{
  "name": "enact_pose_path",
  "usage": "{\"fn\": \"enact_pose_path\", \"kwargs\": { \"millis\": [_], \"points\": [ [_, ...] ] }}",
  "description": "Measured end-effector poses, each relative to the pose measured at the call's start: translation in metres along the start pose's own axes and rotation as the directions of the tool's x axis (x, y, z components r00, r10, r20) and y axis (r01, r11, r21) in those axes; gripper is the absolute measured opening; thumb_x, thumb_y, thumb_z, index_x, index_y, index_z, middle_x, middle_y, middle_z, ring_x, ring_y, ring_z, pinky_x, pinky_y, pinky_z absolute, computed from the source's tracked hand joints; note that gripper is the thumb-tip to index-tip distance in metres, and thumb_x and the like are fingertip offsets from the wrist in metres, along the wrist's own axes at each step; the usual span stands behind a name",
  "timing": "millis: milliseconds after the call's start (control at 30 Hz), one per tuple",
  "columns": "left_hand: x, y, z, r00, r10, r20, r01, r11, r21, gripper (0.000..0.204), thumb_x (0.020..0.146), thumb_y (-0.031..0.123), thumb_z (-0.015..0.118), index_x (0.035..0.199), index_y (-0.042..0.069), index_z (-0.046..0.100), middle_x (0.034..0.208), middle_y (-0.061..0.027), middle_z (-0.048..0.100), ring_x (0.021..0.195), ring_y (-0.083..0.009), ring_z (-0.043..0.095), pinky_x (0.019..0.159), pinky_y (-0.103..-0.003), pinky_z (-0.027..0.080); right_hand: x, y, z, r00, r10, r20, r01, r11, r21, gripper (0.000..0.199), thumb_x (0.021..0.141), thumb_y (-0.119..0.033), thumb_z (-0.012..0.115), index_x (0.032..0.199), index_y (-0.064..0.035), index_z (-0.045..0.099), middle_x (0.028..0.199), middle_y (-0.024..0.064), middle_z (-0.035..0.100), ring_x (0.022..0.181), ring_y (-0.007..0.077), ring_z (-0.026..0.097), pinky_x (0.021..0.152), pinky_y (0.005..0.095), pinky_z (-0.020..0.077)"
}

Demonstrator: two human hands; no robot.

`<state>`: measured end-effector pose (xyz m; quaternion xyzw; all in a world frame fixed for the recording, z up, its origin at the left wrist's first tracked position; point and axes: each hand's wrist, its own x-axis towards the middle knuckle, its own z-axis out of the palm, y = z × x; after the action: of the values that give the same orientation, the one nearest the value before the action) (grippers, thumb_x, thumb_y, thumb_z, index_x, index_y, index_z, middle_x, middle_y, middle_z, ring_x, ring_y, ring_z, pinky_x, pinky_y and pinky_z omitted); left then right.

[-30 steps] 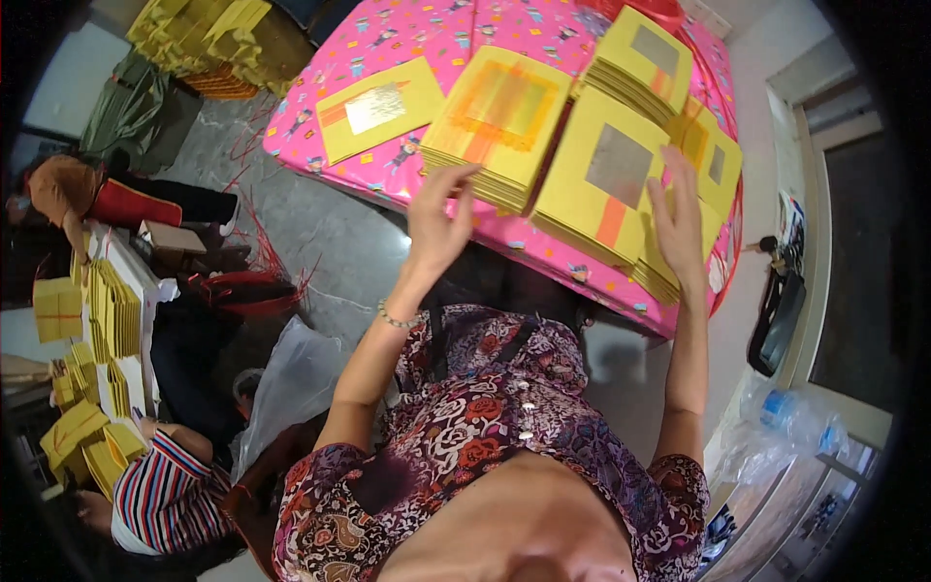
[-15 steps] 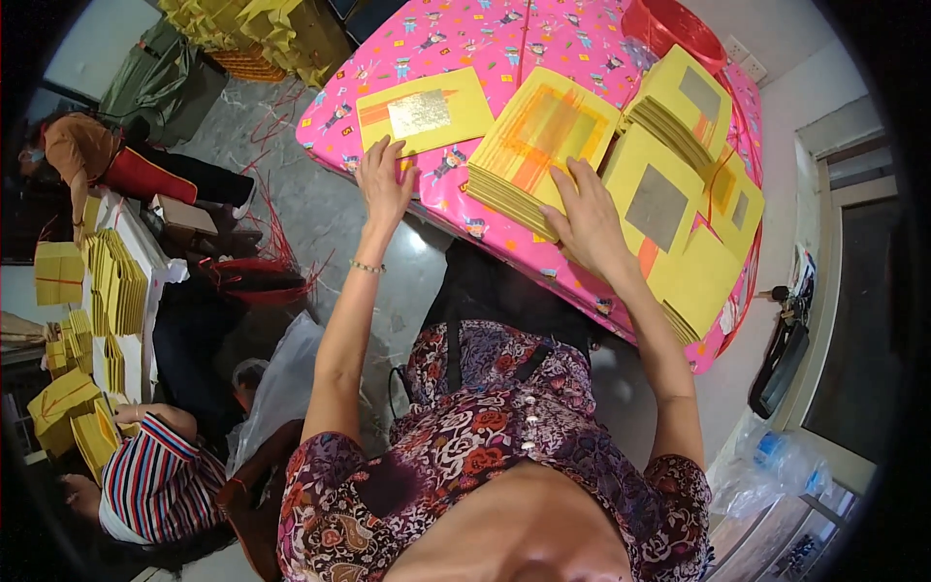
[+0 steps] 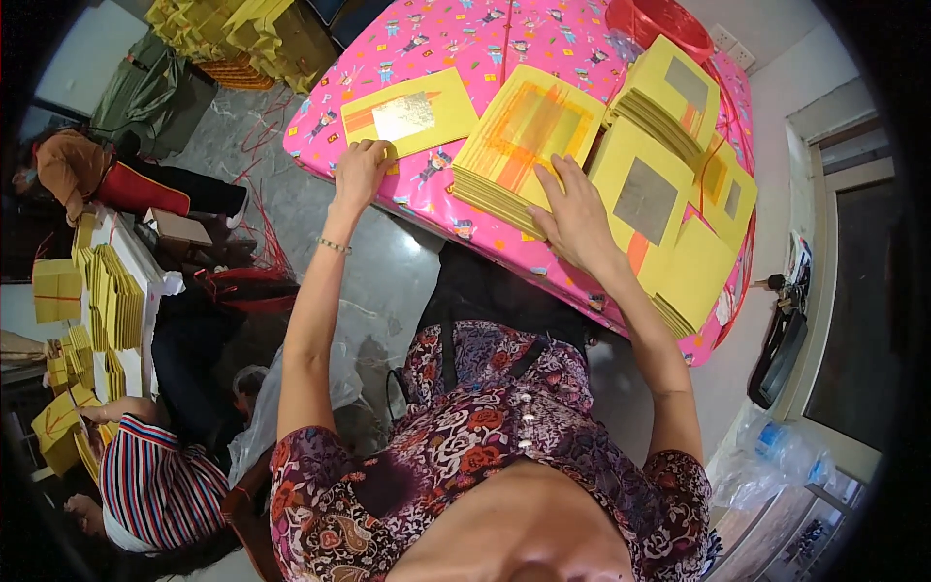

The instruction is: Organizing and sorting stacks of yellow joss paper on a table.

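A single flat yellow piece (image 3: 451, 110) with a silvery window and orange stripes lies at the upper centre-left of the frame, and the left hand (image 3: 363, 173) has just reached its near edge, fingers now curled there where half a second ago they were straighter; whether that grip is pinching the edge cannot be told. Just right of the piece, at upper centre, sits a thick yellow stack (image 3: 529, 126) topped by orange bands, and the right hand (image 3: 577, 209), over the neighbouring stack a second ago, now rests against its near right corner, grip loose and fingers apart. The work in hand thus seems to have shifted to this piece and stack. Beyond them to the right is a stack with a grey window (image 3: 645, 201), all on a pink patterned tabletop (image 3: 427, 53), a red basin (image 3: 669, 27) at its far edge. At lower left, a person in a striped shirt (image 3: 160, 485) is beside more yellow bundles (image 3: 114, 296)
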<state>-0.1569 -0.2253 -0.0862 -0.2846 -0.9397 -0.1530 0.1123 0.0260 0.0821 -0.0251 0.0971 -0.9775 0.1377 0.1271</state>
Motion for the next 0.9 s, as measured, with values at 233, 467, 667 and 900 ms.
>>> {"fn": "enact_pose_path", "kwargs": {
  "millis": [233,467,667,900],
  "points": [
    [0.002,-0.003,0.008,0.993,0.058,-0.104,-0.048,0.995,0.092,0.013,0.084,0.017,0.060,0.093,0.008,0.062,0.083,-0.0114,0.064,0.081,-0.0299,0.060,0.068,-0.041,0.050,-0.001,0.001,0.001,1.000,0.009,-0.012,-0.009,1.000,0.001,0.055,0.085,-0.028,0.062,0.130,-0.0007,0.044,0.133,0.0256,0.041,0.128,0.0415,0.035,0.104,0.0481,0.0331],
    [0.008,0.010,-0.008,0.934,-0.128,-0.335,0.092,0.988,-0.120,0.017,0.086,0.008,0.054,0.102,0.008,0.061,0.086,-0.0160,0.064,0.079,-0.0332,0.063,0.067,-0.043,0.051,-0.001,0.000,-0.001,1.000,0.007,-0.009,-0.007,0.999,0.042,0.054,0.087,-0.030,0.060,0.129,-0.0012,0.044,0.132,0.0269,0.040,0.128,0.0423,0.035,0.104,0.0490,0.0321],
    [0.023,0.052,-0.047,0.878,-0.161,-0.451,0.046,0.966,-0.256,0.020,0.086,0.005,0.055,0.106,0.007,0.060,0.086,-0.0178,0.065,0.080,-0.0340,0.064,0.066,-0.040,0.050,-0.002,0.001,-0.009,0.996,0.064,-0.055,-0.057,0.989,0.134,0.053,0.089,-0.033,0.057,0.130,-0.0017,0.043,0.132,0.0269,0.041,0.128,0.0423,0.035,0.104,0.0490,0.0313],
    [0.024,0.140,-0.098,0.813,0.235,-0.533,-0.290,0.957,-0.020,0.023,0.087,0.002,0.055,0.109,0.005,0.061,0.089,-0.0127,0.065,0.080,-0.0300,0.063,0.066,-0.036,0.051,0.023,-0.017,-0.038,0.975,0.221,-0.037,-0.118,0.646,0.754,0.077,0.089,-0.044,0.058,0.140,0.0018,0.023,0.140,0.0247,0.034,0.133,0.0323,0.033,0.107,0.0419,0.0306]
  ]
}}
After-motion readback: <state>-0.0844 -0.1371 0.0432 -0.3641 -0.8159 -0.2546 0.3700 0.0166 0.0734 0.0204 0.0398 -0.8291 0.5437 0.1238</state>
